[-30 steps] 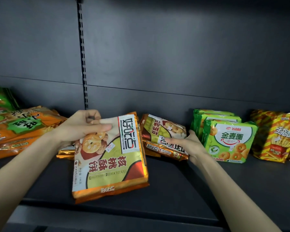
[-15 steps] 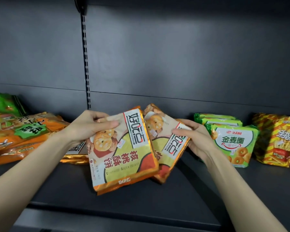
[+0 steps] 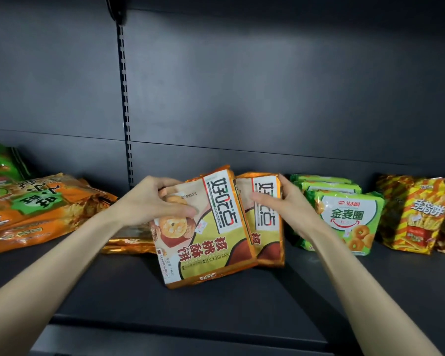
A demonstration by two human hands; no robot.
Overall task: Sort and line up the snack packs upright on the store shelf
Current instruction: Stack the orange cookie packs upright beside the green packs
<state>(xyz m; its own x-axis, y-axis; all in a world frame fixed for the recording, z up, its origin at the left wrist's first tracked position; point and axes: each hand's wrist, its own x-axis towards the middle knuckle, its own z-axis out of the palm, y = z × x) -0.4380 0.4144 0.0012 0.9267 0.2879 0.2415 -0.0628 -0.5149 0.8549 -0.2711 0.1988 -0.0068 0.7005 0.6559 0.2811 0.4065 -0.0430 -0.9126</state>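
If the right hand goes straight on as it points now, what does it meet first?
Probably the front orange foil biscuit pack in the left hand; the right hand, gripping the rear orange pack, points left at it. Depth unclear.

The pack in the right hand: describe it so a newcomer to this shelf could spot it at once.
On the dark shelf, look between the slotted upright and the green ring-biscuit packs, where two orange walnut-biscuit packs are held up. It is the rear pack, in the right hand. Unlike the front pack in the left hand, its face is half covered.
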